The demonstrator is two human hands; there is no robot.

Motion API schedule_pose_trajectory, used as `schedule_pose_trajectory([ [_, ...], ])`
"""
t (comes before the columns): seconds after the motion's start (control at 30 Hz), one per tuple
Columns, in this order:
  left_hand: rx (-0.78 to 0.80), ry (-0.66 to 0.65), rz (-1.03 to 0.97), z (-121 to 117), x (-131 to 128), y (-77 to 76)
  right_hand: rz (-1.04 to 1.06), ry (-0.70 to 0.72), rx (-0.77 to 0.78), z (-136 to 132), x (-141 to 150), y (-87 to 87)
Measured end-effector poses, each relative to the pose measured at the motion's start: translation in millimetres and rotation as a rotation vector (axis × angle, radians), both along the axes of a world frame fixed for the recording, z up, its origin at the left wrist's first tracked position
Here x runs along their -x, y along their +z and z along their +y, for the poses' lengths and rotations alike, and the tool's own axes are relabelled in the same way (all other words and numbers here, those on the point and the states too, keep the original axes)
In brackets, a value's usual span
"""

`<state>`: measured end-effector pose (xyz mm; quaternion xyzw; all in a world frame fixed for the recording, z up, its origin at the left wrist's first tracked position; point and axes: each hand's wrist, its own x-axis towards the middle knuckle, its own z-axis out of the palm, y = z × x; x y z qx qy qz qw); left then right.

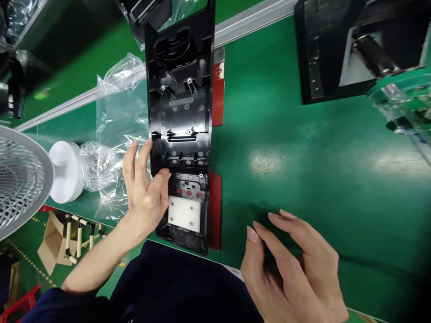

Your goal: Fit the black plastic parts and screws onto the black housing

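Observation:
A long black plastic housing (pixel 180 112) lies face up on the green belt, its inside showing ribs and screw bosses. A white plate (pixel 184 214) with several screws sits in its near end. My left hand (pixel 146 193) grips the housing's left edge, with the thumb across the inner face. Clear plastic bagging (pixel 118 117) lies crumpled beside that hand. Under the housing's right edge, two red pads (pixel 218 94) show. My right hand (pixel 289 264) rests on the belt to the right of the housing, fingers apart, holding nothing.
The green belt (pixel 286 134) runs between aluminium rails (pixel 252 22). A black housing on a clear stand (pixel 333 49) sits at the upper right. A white fan (pixel 23 179) stands at the far left, and a cardboard box (pixel 52 242) sits on the floor below.

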<state>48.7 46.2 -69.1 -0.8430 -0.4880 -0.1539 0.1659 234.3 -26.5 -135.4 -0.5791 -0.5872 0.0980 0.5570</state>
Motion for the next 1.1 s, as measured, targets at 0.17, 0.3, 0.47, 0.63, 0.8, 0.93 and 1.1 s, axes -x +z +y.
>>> schedule_pose_trajectory([
  [0.17,0.023,0.039,0.012,-1,-10,-1.5,0.034,-0.005,0.06,-4,-2,-4.1],
  [0.3,0.018,0.074,0.043,-4,-14,-2.6,0.039,0.008,0.05,-2,-4,-3.2],
  [0.47,0.012,0.07,0.094,-9,-12,3.3,0.05,0.003,0.034,0,-3,-1.2],
  [0.63,-0.031,0.015,-0.015,-29,-3,15.0,0.24,-0.029,0.071,-3,-9,-1.1],
  [0.8,-0.097,-0.104,-0.246,-56,14,10.5,0.859,0.008,-0.073,21,-23,-4.4],
  [0.93,-0.025,-0.159,-0.357,-74,19,7.7,0.863,-0.109,-0.244,55,-30,2.7],
  [1.1,0.013,-0.266,-0.431,-84,17,12.3,0.344,-0.246,-0.453,73,-50,37.2],
])
